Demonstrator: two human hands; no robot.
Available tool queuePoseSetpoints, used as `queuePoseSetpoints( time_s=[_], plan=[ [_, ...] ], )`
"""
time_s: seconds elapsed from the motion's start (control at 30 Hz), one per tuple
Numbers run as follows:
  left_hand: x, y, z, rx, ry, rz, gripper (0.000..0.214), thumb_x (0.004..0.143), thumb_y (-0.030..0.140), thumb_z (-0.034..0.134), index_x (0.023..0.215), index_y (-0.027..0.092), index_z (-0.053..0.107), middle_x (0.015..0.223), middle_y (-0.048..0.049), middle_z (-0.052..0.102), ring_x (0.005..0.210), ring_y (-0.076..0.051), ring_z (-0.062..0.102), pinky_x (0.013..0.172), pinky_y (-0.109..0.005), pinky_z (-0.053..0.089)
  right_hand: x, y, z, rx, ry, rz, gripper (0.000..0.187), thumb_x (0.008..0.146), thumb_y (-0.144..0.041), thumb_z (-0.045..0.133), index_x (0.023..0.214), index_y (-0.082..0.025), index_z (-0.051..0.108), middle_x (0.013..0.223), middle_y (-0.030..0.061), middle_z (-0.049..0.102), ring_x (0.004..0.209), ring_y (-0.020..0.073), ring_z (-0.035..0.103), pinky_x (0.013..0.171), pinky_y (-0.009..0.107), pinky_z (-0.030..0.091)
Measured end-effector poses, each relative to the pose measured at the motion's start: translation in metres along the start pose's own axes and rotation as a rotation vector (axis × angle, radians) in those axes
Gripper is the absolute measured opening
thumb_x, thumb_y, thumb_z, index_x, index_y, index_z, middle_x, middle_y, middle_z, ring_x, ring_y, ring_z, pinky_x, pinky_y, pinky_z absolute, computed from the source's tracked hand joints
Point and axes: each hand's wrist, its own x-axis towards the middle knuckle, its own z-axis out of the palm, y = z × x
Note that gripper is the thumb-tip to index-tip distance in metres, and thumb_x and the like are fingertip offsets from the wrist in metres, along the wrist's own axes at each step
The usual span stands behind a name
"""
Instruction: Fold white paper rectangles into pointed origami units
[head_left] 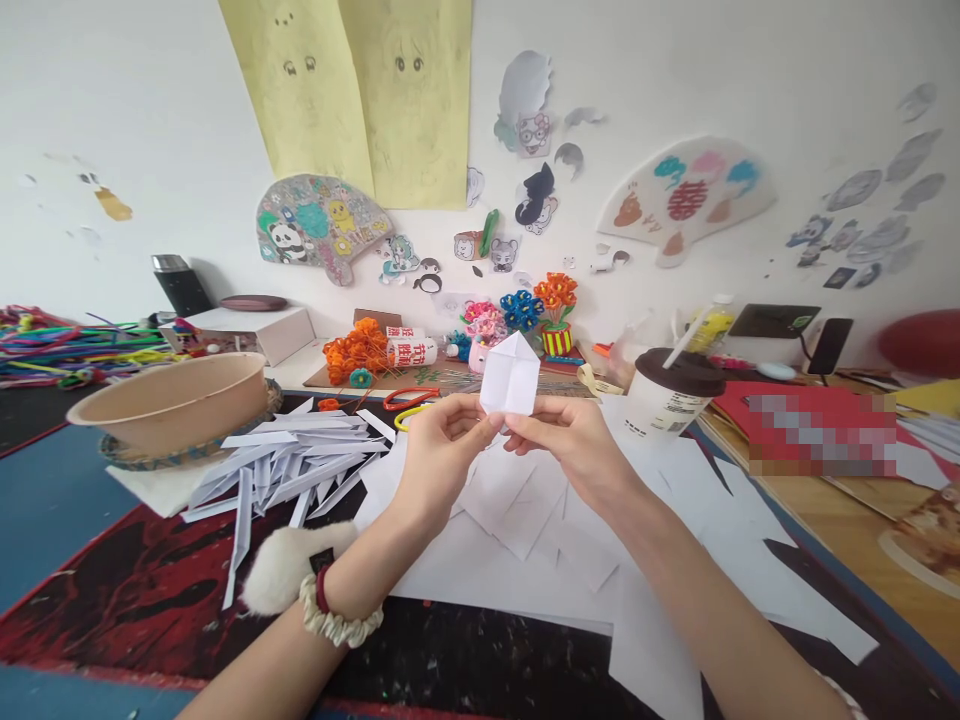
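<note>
A small folded piece of white paper (511, 376) with a pointed top and a crease down its middle is held up in front of me. My left hand (448, 447) pinches its lower left edge between thumb and fingers. At the lower right edge, my right hand (566, 437) pinches it the same way. Below both hands lie loose white paper sheets (517, 510), overlapping on the table mat. To the left is a heap of narrow folded paper strips (289, 455).
A beige bowl (172, 395) stands at the left, and a lidded cup with a straw (667, 400) at the right. A white fluffy object (289, 570) lies beside my left wrist. Pipe-cleaner flowers (358, 350) and red-handled pliers (411, 398) are at the back, before the wall.
</note>
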Motion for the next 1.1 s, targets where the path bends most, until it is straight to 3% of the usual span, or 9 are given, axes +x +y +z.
queuePoseSetpoints(
  time_s=[0.33, 1.1],
  plan=[
    [-0.0002, 0.0014, -0.0010, -0.008, -0.045, -0.028, 0.015, 0.072, 0.026, 0.075, 0.079, 0.014, 0.068, 0.076, -0.0033, 0.069, 0.069, -0.013, 0.064, 0.066, -0.024, 0.050, 0.0018, 0.0004, -0.0060, -0.042, -0.061, -0.062, 0.022, 0.075, -0.036, 0.075, 0.081, -0.015, 0.076, 0.071, 0.0064, 0.070, 0.063, 0.0163, 0.063, 0.060, 0.031, 0.052],
    [-0.0009, 0.0016, -0.0024, 0.024, -0.032, -0.022, 0.019, 0.072, 0.027, 0.074, 0.084, 0.013, 0.069, 0.078, -0.0051, 0.068, 0.071, -0.014, 0.061, 0.066, -0.026, 0.049, 0.0024, 0.0018, -0.0072, 0.001, -0.064, -0.049, 0.024, 0.070, -0.035, 0.079, 0.083, -0.016, 0.077, 0.076, 0.0072, 0.072, 0.068, 0.0175, 0.065, 0.066, 0.034, 0.055]
  ],
)
